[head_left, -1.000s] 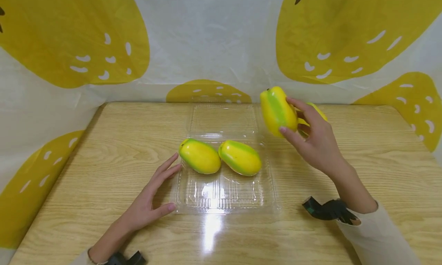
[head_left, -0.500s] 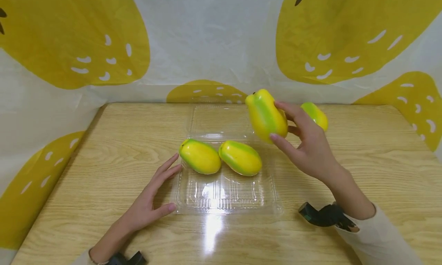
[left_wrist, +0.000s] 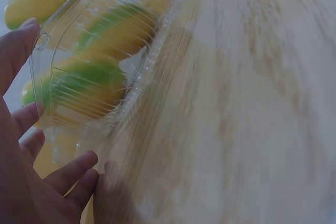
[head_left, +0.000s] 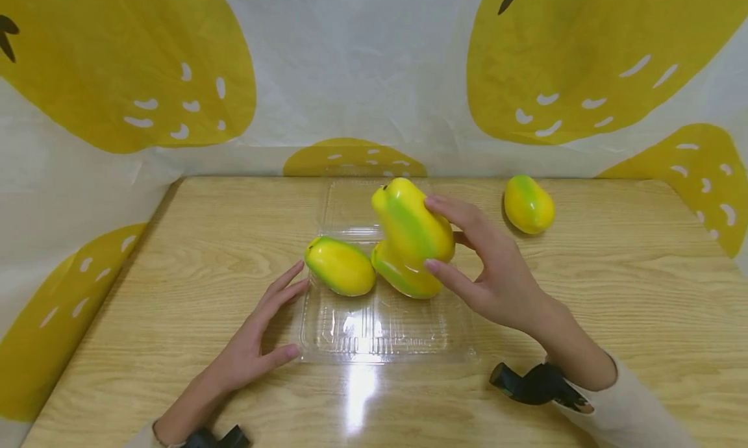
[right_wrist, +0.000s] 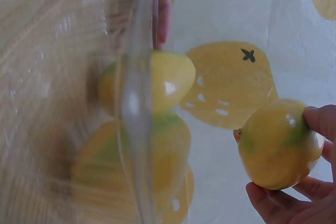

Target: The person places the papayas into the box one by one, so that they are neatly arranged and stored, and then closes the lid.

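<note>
In the head view a yellow-green papaya (head_left: 411, 221) is gripped by my right hand (head_left: 493, 273), thumb on the near side and fingers on the far side. It is raised over the clear plastic box (head_left: 380, 344), partly covering a second papaya (head_left: 403, 276) in the box. Left of that one lies another papaya (head_left: 341, 266). My left hand (head_left: 251, 337) has its fingers spread and touches the box's left edge. In the left wrist view the fingers (left_wrist: 73, 174) lie beside the clear wall. The right wrist view shows the held papaya (right_wrist: 281, 145) in the fingers.
One more papaya (head_left: 529, 204) lies on the wooden table (head_left: 643, 273) at the back right. The box's lid (head_left: 350, 201) is folded back flat behind it. A curtain with yellow fruit prints (head_left: 362, 58) hangs along the table's back edge.
My right hand has carried the papaya left and down, from beside the box to over it. The papaya at the back right has come into full view. The left hand stays put.
</note>
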`<state>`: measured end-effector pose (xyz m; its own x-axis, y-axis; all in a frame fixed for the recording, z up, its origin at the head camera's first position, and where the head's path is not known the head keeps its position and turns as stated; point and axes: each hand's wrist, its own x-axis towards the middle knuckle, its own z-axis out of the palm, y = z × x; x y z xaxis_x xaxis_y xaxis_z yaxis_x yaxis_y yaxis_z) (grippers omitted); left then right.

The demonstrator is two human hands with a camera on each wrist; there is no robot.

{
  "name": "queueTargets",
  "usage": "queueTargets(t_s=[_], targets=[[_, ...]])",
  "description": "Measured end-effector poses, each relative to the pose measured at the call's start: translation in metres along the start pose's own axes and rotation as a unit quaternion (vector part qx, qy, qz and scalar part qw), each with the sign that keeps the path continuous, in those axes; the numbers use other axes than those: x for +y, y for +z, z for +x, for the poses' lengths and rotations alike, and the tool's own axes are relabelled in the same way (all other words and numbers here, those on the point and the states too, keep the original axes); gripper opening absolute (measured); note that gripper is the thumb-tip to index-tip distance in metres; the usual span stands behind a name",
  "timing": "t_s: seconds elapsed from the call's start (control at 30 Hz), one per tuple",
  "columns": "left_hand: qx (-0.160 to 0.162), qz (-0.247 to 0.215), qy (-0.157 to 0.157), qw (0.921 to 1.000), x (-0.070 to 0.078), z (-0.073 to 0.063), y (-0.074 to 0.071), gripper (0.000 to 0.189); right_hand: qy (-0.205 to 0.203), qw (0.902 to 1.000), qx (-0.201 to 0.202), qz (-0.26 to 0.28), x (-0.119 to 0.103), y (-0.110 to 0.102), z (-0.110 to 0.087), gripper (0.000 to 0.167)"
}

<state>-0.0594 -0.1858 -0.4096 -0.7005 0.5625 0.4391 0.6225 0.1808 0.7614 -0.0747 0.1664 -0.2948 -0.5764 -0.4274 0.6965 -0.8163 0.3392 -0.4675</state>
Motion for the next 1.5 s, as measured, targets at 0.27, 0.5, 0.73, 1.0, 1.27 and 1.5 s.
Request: queueTargets(t_s=[0.27, 0.5, 0.73, 1.0, 1.27, 1.5], targets=[[-0.001, -0.002, -0.001, 1.0000, -0.001, 0.000, -0.001, 0.076, -0.021, 0.9984, -0.039, 0.033, -0.012, 0.023, 0.000, 0.056], [0.000, 0.005, 0.003, 1.0000, -0.002, 0.000, -0.001, 0.076, -0.033, 0.9950, -0.083, 0.044, -0.015, 0.042, -0.002, 0.053], [0.000, 0.004, 0.005, 1.0000, -0.002, 0.001, -0.001, 0.075, -0.020, 0.9919, -0.119, 0.040, -0.013, 0.053, -0.009, 0.054], [-0.002, 0.005, -0.006, 1.0000, 0.000, 0.000, -0.001, 0.076, -0.044, 0.9899, -0.133, 0.022, -0.013, 0.060, -0.013, 0.053], [-0.002, -0.002, -0.004, 1.0000, -0.001, 0.000, -0.001, 0.076, -0.059, 0.9876, -0.145, 0.014, -0.012, 0.067, -0.017, 0.052], [-0.001, 0.004, -0.002, 1.0000, -0.001, 0.000, -0.001, 0.076, -0.063, 0.9868, -0.149, 0.004, -0.011, 0.070, -0.019, 0.052]])
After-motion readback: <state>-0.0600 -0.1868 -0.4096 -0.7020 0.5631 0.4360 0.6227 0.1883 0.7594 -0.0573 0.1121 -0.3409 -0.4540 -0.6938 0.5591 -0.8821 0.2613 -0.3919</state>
